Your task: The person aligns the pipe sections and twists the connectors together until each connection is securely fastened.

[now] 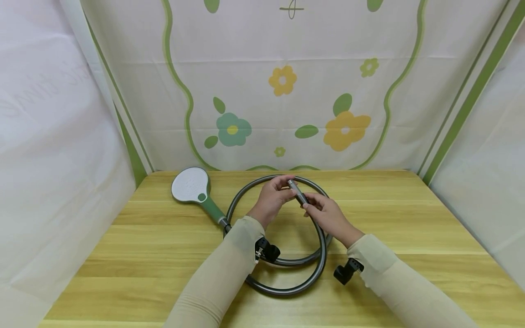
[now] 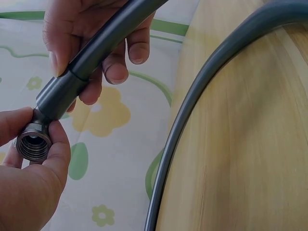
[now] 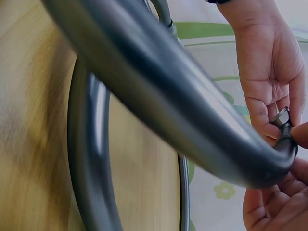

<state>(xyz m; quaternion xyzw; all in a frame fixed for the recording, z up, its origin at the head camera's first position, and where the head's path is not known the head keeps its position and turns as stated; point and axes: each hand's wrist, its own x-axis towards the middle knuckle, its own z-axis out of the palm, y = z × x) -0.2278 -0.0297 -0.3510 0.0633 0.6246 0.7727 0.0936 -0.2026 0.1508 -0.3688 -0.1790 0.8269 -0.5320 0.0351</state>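
Observation:
Raised above the table, my left hand (image 1: pixel 272 198) pinches the threaded metal nut (image 2: pixel 34 144) at the free end of a dark grey shower hose (image 1: pixel 283 291). The nut's opening, with its inner thread, faces the left wrist camera. Just behind it, my right hand (image 1: pixel 328 216) grips the hose at its smooth end sleeve (image 2: pixel 60 94), thumb along the sleeve's edge. From there the hose drops and lies in loose loops on the wood. At its other end is a green-handled shower head (image 1: pixel 190 184), its white spray face up, left of my hands.
The wooden table (image 1: pixel 410 218) runs back to a white cloth backdrop (image 1: pixel 246 82) printed with flowers. Cloth walls (image 1: pixel 53 150) stand at both sides. Hose loops surround the spot below my hands, and my left forearm crosses over part of them.

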